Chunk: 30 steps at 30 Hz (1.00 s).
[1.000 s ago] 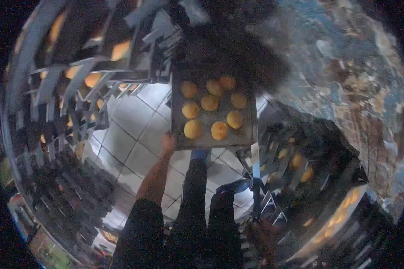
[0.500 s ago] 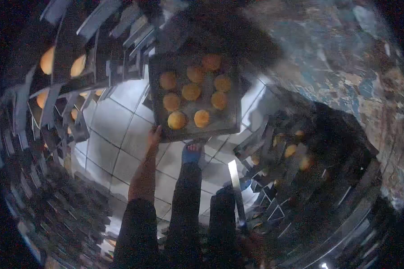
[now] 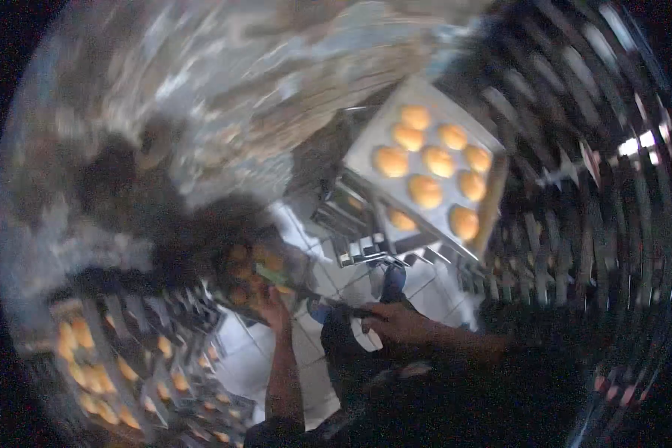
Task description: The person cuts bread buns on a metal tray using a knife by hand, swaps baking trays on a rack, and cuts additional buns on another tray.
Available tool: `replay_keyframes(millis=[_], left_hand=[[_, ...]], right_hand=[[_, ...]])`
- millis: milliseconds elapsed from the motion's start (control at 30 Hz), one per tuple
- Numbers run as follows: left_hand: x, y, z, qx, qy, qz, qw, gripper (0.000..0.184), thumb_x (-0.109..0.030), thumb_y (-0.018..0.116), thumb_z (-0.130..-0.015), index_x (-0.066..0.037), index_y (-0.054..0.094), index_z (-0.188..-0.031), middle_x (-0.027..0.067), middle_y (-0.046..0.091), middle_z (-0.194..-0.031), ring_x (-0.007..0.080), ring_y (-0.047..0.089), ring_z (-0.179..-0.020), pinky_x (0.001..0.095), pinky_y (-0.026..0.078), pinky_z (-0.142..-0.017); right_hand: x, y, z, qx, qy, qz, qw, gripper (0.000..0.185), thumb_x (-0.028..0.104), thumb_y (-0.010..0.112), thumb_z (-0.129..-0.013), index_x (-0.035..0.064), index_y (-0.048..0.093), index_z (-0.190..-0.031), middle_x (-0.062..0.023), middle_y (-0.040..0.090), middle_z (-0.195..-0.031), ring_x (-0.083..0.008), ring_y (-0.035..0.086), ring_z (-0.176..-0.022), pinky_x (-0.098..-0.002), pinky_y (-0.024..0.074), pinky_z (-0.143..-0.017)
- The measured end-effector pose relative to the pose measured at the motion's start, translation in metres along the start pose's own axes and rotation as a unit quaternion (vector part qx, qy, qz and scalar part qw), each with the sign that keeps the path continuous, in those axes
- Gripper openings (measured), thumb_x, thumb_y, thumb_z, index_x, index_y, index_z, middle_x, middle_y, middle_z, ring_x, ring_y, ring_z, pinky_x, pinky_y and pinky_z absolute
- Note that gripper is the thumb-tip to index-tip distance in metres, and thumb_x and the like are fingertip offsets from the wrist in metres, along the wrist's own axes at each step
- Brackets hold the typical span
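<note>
My left hand (image 3: 276,308) grips the near edge of a dark tray (image 3: 295,287) lying in deep shadow, with dim round buns (image 3: 240,272) on it. Fingers of my right hand (image 3: 394,324) are wrapped round the dark end of a long, thin tool (image 3: 337,305), which points left towards that tray. A pale greenish strip (image 3: 271,274) shows over the tray; whether it belongs to the tool cannot be made out. Up and to the right, a brightly lit tray (image 3: 418,93) bears several golden buns (image 3: 437,161), touched by neither hand.
Blurred racks with buns stand at the lower left (image 3: 119,373) and on the right (image 3: 567,246). A metal rack (image 3: 351,213) is beneath the bright tray. White floor tiles (image 3: 239,358) show around my legs. A mottled, peeling wall (image 3: 239,89) spans the top.
The view has swung round, bringing the wall to the upper left and a bright bun tray into sight. The held tray is now lower and in shadow. My right hand has come up into clearer view.
</note>
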State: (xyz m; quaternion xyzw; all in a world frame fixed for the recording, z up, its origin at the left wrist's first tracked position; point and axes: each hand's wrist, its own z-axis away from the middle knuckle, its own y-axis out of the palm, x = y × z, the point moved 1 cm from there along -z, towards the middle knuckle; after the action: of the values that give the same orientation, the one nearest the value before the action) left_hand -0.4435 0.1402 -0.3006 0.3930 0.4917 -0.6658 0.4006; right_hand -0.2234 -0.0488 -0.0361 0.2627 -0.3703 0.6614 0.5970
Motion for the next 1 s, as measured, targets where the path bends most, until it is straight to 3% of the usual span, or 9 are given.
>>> replay_keyframes(millis=[33,200,300,333,433,733,867,967,1000], left_hand=[[-0.066,0.017,0.004,0.017,0.134,0.118,0.984,0.043,-0.025,0.056,-0.105,0.007,0.054,-0.133,0.0179,0.062,-0.127,0.0242,0.056,-0.115,0.037,0.043,-0.102],[-0.307,0.142,0.051,0.275,0.219,0.058,0.934,0.031,-0.014,0.057,-0.101,0.002,0.058,-0.128,0.0131,0.067,-0.109,0.0192,0.063,-0.095,0.0333,0.05,-0.086],[-0.322,0.277,0.073,0.428,0.21,-0.027,0.879,0.014,-0.004,0.059,-0.09,-0.001,0.063,-0.103,0.0158,0.065,-0.09,0.0226,0.065,-0.082,0.0368,0.052,-0.075],[-0.299,0.336,0.072,0.45,0.367,-0.058,0.812,0.023,-0.016,0.06,-0.095,0.0,0.064,-0.111,0.0174,0.068,-0.101,0.0252,0.066,-0.094,0.0388,0.052,-0.083],[-0.319,0.42,0.12,0.475,0.426,-0.239,0.732,0.053,-0.043,0.064,-0.095,0.001,0.061,-0.125,0.0247,0.066,-0.122,0.0385,0.061,-0.116,0.0452,0.047,-0.098],[-0.334,0.417,0.169,0.478,0.462,-0.376,0.645,0.082,-0.055,0.084,-0.068,-0.001,0.059,-0.124,0.0218,0.066,-0.116,0.0392,0.061,-0.114,0.0448,0.048,-0.097],[-0.344,0.395,0.164,0.559,0.388,-0.353,0.642,0.078,-0.045,0.089,-0.068,-0.003,0.056,-0.124,0.0187,0.064,-0.12,0.0384,0.064,-0.11,0.046,0.051,-0.093],[-0.347,0.398,0.145,0.533,0.051,-0.086,0.84,0.053,-0.039,0.077,-0.088,-0.011,0.059,-0.129,0.0093,0.065,-0.122,0.0272,0.066,-0.108,0.042,0.053,-0.094],[-0.349,0.403,0.133,0.532,0.057,-0.08,0.841,0.053,-0.039,0.077,-0.088,-0.011,0.059,-0.129,0.0093,0.065,-0.122,0.0272,0.066,-0.108,0.042,0.053,-0.094]], right_hand=[[-0.003,-0.017,0.016,-0.022,-0.011,-0.019,1.0,0.035,0.028,0.052,-0.106,0.0059,0.059,-0.132,-0.0061,0.068,-0.101,-0.0163,0.063,-0.082,-0.0332,0.0536,-0.077],[-0.087,-0.077,0.098,-0.265,-0.161,-0.016,0.951,0.033,0.026,0.055,-0.105,0.004,0.06,-0.129,-0.0028,0.065,-0.095,-0.0129,0.058,-0.079,-0.0311,0.0514,-0.075],[-0.096,-0.116,0.153,-0.349,-0.071,-0.137,0.924,0.031,0.025,0.059,-0.104,0.0038,0.062,-0.126,0.0005,0.063,-0.09,-0.0076,0.053,-0.076,-0.0266,0.0473,-0.069],[-0.104,-0.129,0.171,-0.355,-0.075,-0.144,0.921,0.031,0.025,0.059,-0.104,0.0038,0.062,-0.126,0.0005,0.063,-0.09,-0.0076,0.053,-0.076,-0.0266,0.0473,-0.069],[-0.132,-0.157,0.211,-0.449,-0.119,-0.203,0.862,0.027,0.024,0.057,-0.104,0.0042,0.063,-0.121,0.0007,0.062,-0.084,-0.0055,0.052,-0.072,-0.0229,0.0439,-0.062],[-0.191,-0.194,0.26,-0.522,-0.081,-0.329,0.783,0.033,0.025,0.06,-0.103,0.003,0.063,-0.127,0.0016,0.065,-0.087,-0.0062,0.054,-0.074,-0.0253,0.0456,-0.066],[-0.177,-0.209,0.228,-0.523,-0.106,-0.3,0.791,0.028,0.024,0.058,-0.102,0.0045,0.064,-0.121,-0.0004,0.066,-0.084,-0.0067,0.054,-0.071,-0.0246,0.0449,-0.064],[-0.158,-0.217,0.183,-0.491,-0.156,-0.354,0.78,0.022,0.023,0.059,-0.102,0.0055,0.066,-0.113,-0.0001,0.067,-0.083,-0.0067,0.056,-0.071,-0.0243,0.0452,-0.062],[-0.141,-0.22,0.177,-0.473,-0.147,-0.357,0.792,0.022,0.022,0.059,-0.101,0.0038,0.065,-0.113,-0.0007,0.067,-0.083,-0.008,0.057,-0.069,-0.026,0.0466,-0.061]])
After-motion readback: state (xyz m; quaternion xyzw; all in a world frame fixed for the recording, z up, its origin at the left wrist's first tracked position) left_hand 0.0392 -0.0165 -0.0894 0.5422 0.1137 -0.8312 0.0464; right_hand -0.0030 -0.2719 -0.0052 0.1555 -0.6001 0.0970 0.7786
